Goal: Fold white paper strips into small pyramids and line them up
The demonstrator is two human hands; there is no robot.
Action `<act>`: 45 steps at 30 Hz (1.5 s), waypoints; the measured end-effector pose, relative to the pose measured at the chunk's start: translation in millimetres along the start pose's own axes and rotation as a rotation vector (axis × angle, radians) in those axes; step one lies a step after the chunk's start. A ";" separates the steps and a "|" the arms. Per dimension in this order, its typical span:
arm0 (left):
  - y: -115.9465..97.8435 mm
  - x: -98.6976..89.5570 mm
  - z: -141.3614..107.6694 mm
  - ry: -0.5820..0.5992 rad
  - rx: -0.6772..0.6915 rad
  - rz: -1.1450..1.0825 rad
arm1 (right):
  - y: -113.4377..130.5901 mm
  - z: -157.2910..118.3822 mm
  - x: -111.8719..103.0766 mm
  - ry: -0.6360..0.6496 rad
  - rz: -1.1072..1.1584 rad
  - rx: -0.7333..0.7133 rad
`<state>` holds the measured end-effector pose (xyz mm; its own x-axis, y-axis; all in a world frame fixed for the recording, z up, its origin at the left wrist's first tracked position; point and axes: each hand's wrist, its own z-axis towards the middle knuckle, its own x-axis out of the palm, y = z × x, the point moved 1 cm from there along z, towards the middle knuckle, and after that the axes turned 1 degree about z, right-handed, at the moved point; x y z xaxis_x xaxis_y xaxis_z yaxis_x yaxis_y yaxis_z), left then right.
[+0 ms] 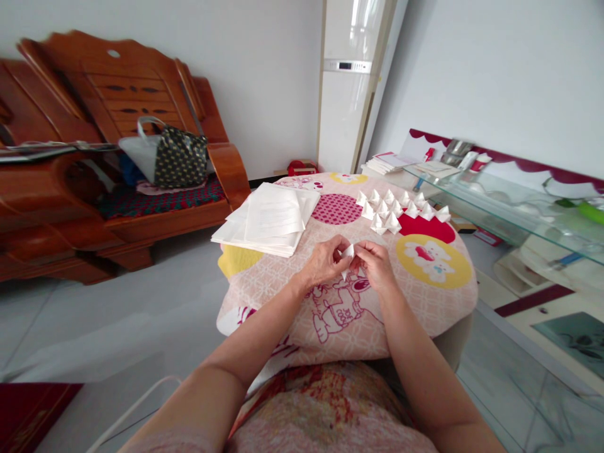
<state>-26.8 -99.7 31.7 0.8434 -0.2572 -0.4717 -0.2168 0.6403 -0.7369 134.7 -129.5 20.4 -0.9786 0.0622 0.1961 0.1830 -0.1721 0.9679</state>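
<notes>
Between my two hands is a small piece of folded white paper [348,252], held just over the near middle of the round table. My left hand [326,259] pinches its left side with thumb and fingers. My right hand [375,261] has its fingertips closed on the right side of the same paper. Beyond my hands, several finished-looking pointed paper boats [391,223] stand in rows at the far right. A stack of white paper sheets [274,220] lies to the left, with loose sheets on top.
A patterned cloth [434,308] covers the round table. At right stands a glass-topped stand [509,214] with cups and papers. A wooden bench [141,94] holding a dark patterned bag [182,157] is at left. A tall white cabinet-like unit [346,113] stands behind.
</notes>
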 end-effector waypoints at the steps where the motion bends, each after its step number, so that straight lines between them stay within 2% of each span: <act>1: 0.0 0.0 -0.2 0.001 0.010 0.011 | 0.1 -0.1 0.2 0.000 -0.001 -0.001; 8: 3.5 -0.5 -3.3 -0.012 0.075 0.112 | 2.7 -1.1 0.9 -0.003 -0.005 -0.008; 20: 3.8 -2.0 -1.3 -0.033 -0.042 -0.044 | -0.3 -1.3 -0.7 0.020 -0.034 0.007; 37: 4.1 -3.4 -2.0 0.000 -0.027 0.065 | -4.3 1.1 -4.5 0.031 -0.201 -0.031; 45: 5.7 -2.2 -1.9 -0.002 -0.029 0.108 | -1.8 -1.1 -1.3 -0.035 -0.280 -0.024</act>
<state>-30.8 -96.9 27.6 0.8151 -0.1863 -0.5486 -0.3211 0.6428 -0.6955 135.6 -130.4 18.2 -0.9868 0.1448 -0.0730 -0.0970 -0.1667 0.9812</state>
